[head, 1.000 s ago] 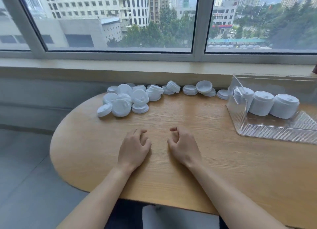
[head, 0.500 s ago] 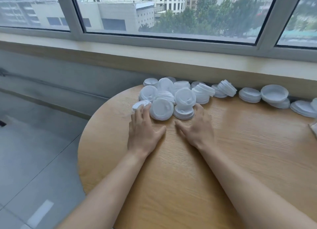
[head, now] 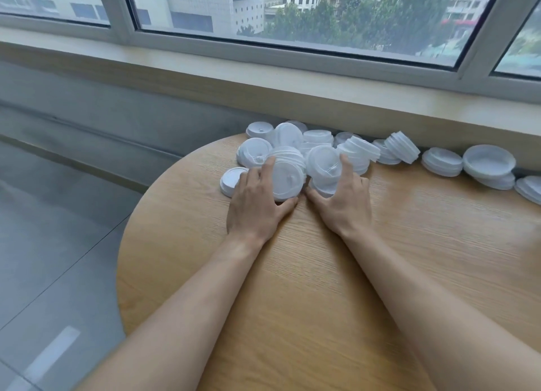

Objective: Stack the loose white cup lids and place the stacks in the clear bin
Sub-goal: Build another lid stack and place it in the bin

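Left hand grips a short stack of lids, thumb under its near edge and fingers over the top-left rim. Right hand grips a tilted lid w/ thumb at the near side and index finger up along its right edge; it seems to sit on another lid or two, count unclear. Both sit at the near edge of the lid pile, which runs along the back of the tabletop against the wall under the window sill; one single lid lies flat just left of the left hand, more short stacks trail off to the right. Clear bin not in view. Risks, imo: lids are light and slick, so pulling these two out could knock leaning neighbours over or nudge the single lid off the rounded edge; a mismatched tilt when nesting could jam or scatter them. No brand, label or readable text anywhere.
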{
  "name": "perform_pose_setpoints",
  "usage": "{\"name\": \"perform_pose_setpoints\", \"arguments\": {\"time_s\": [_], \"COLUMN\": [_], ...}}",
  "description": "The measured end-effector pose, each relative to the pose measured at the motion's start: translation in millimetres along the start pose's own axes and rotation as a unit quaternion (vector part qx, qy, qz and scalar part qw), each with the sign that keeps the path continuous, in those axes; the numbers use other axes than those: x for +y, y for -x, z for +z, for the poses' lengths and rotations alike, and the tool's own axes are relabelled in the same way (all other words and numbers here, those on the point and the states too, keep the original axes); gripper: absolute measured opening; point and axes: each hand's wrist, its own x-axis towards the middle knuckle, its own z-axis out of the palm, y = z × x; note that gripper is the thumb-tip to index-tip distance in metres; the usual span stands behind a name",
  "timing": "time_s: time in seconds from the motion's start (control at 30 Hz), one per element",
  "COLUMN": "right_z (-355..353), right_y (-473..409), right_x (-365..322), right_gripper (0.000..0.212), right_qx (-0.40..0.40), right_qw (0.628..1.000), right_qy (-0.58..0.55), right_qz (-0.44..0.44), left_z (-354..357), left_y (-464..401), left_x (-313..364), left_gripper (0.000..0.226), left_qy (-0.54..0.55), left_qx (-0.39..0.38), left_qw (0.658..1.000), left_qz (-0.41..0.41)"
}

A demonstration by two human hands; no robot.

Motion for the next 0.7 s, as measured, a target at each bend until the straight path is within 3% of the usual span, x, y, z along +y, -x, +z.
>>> {"name": "perform_pose_setpoints", "arguments": {"time_s": [0.13, 0.33, 0.5, 0.7], "right_z": [-12, -53, -102, -166], "right_y": [15, 58, 94, 129], "right_x": [7, 32, 70, 125], "right_gripper": [0.088, 0.074, 0.073, 0.073], "right_qx": [0.015, 0.030, 0.027, 0.044], "right_qw": [1.000, 0.998, 0.998, 0.997], "right_qy": [-0.013, -0.055, -0.038, -0.026], "right_qz": [0.008, 0.020, 0.034, 0.063], "left_z": [-3, -9, -7, 23], "left_y": [8, 31, 59, 90], "left_x": [4, 22, 67, 138], "left_gripper": [0.090, 0.090, 0.094, 0.098], "left_qy": [0.020, 0.112, 0.139, 0.147], "left_qx": [-0.013, -0.098, -0.166, -0.181], "left_qw": [1.000, 0.986, 0.969, 0.962], "left_qz": [0.017, 0.076, 0.115, 0.143]}}
